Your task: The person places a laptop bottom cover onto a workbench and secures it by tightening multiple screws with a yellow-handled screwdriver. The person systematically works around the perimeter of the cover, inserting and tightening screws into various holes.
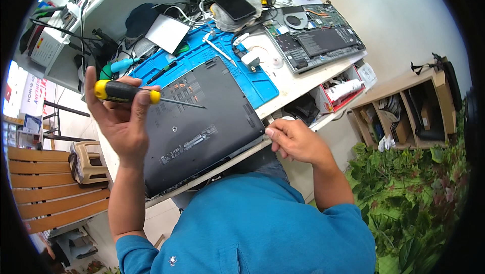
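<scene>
While left hand [123, 122] pinches screwdriver [127, 92], right hand [299, 142] bunches fingertips at upturned laptop [220, 99], hold unclear. Opening seems underway, next requiring gentle prying.

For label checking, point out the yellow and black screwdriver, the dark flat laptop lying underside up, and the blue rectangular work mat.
Yellow and black screwdriver [155, 96]: head view, handle's yellow collar.
Dark flat laptop [198, 122]: head view, middle of its underside.
Blue work mat [259, 86]: head view, bare right-hand part.
</scene>
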